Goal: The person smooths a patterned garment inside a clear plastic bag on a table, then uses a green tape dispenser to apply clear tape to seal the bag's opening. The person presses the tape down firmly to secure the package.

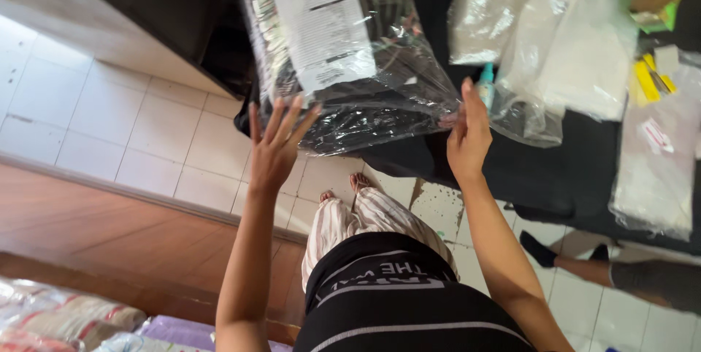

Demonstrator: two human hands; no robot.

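Note:
A large clear plastic bag (372, 96) of dark folded cloth, with a white label sheet on top, lies on a black surface (562, 169) ahead of me. My left hand (276, 144) is spread open against the bag's near left edge, fingers apart. At the bag's near right corner my right hand (467, 133) stands on edge, fingers straight and together, touching the plastic. Neither hand grips anything. My striped trousers and bare feet show below.
More clear bags of white stuff (577, 38) and a small teal bottle (486, 85) lie to the right on the black surface. Yellow items (646, 78) sit at far right. Another person's leg in a black sock (540, 250) rests on the white tiled floor. Packed bags (66, 319) lie bottom left.

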